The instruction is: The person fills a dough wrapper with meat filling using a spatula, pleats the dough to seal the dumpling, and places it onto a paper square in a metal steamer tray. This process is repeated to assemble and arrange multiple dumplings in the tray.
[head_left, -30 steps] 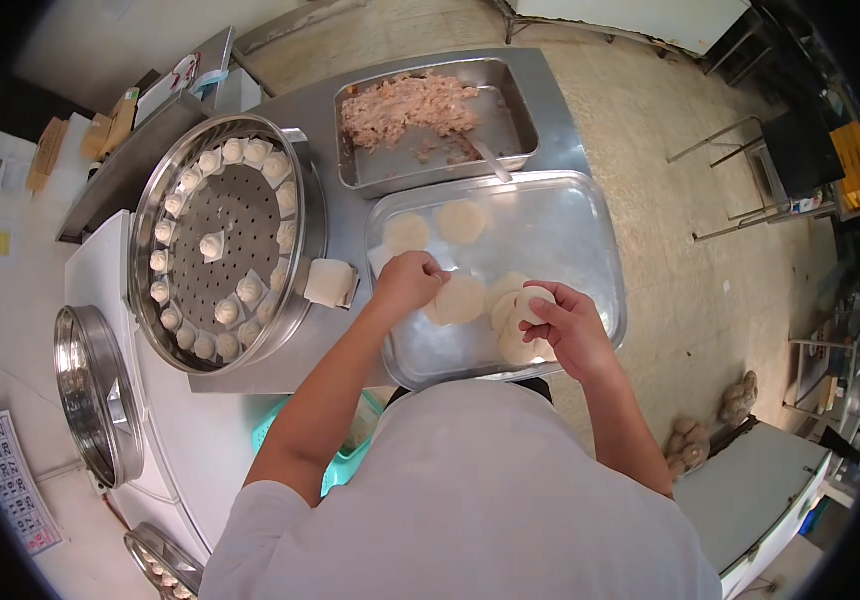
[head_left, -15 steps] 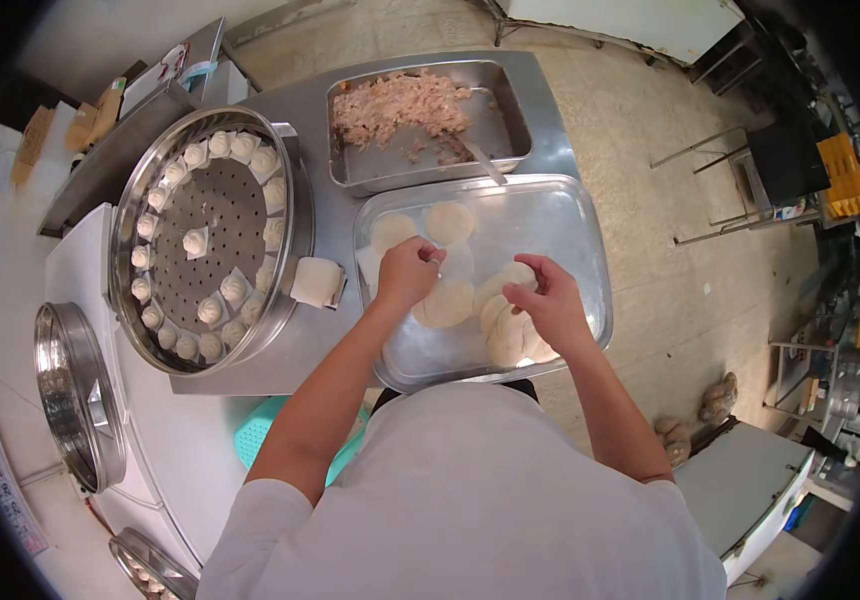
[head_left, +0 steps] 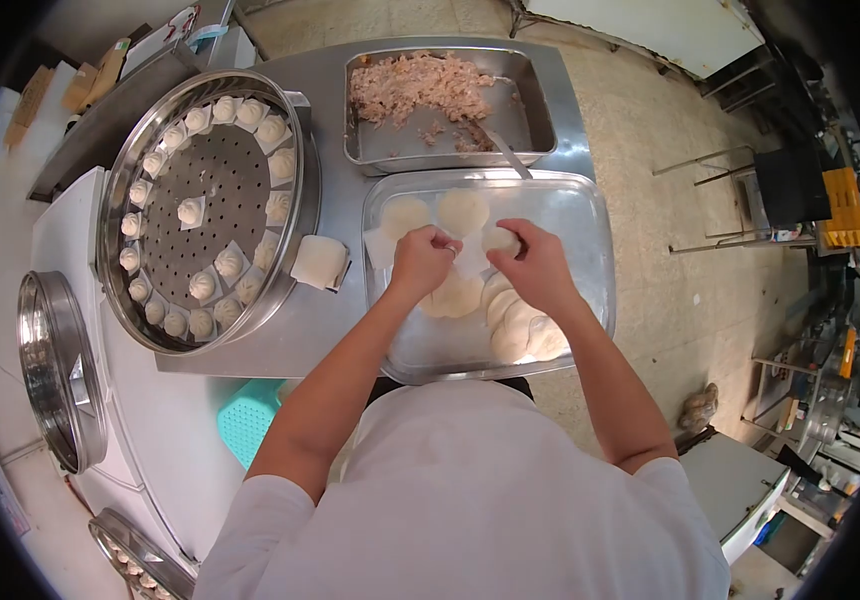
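My right hand (head_left: pixel 535 265) grips a pale dough wrapper (head_left: pixel 501 240) over the metal tray (head_left: pixel 590 290), its fingers curled round the edge. Close to its left, my left hand (head_left: pixel 424 262) has its fingers pinched together; whatever they hold, if anything, is hidden. Flat dough wrappers (head_left: pixel 463 210) lie on the tray beyond the hands, and another wrapper (head_left: pixel 458 296) lies partly behind the left hand. Below the right hand is a pile of overlapping dough wrappers (head_left: pixel 520 325).
A deep pan (head_left: pixel 370 160) of minced filling (head_left: pixel 420 85) stands behind the tray, with a metal spatula (head_left: pixel 500 148) leaning on its rim. To the left, a round steamer (head_left: pixel 200 180) holds pleated buns on paper squares. A stack of papers (head_left: pixel 319 261) sits between steamer and tray.
My right hand has lifted a dough wrapper from beside the pile and brought it left and farther forward, nearer my left hand. The left hand stays pinched. The camera view has shifted slightly.
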The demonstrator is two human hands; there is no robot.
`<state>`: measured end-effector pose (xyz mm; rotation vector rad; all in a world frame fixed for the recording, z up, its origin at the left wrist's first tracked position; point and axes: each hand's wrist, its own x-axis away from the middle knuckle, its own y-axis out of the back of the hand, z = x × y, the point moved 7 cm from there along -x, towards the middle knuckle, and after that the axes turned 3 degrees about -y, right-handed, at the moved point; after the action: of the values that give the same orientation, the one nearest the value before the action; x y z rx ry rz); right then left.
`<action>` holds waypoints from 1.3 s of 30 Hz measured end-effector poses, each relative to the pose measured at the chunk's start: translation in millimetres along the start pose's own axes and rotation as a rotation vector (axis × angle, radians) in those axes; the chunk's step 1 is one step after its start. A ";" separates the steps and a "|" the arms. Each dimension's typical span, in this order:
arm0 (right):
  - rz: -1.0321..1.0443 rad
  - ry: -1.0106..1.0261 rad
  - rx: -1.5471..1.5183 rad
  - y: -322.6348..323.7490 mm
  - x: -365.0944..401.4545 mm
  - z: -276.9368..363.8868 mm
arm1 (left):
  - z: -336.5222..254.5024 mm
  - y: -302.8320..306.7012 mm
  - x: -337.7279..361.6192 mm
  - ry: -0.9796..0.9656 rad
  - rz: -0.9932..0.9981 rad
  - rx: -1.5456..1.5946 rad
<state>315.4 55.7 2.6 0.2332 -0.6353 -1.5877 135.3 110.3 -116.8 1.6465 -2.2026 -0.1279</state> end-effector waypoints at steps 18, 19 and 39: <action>0.075 0.272 0.438 -58.1 -14.3 -33.1 | 1.2 -7.6 -11.5 0.085 0.173 -0.111; 0.058 0.259 0.374 -54.4 -12.7 -32.2 | 2.5 -11.0 -10.3 0.126 0.212 -0.065; 0.388 -0.261 -0.733 16.8 23.0 -11.1 | -92.0 -14.7 86.2 0.294 0.157 1.054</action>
<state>332.3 30.7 7.3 -0.6155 -0.2361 -1.3785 161.0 39.1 -14.9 1.7264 -2.2477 1.4296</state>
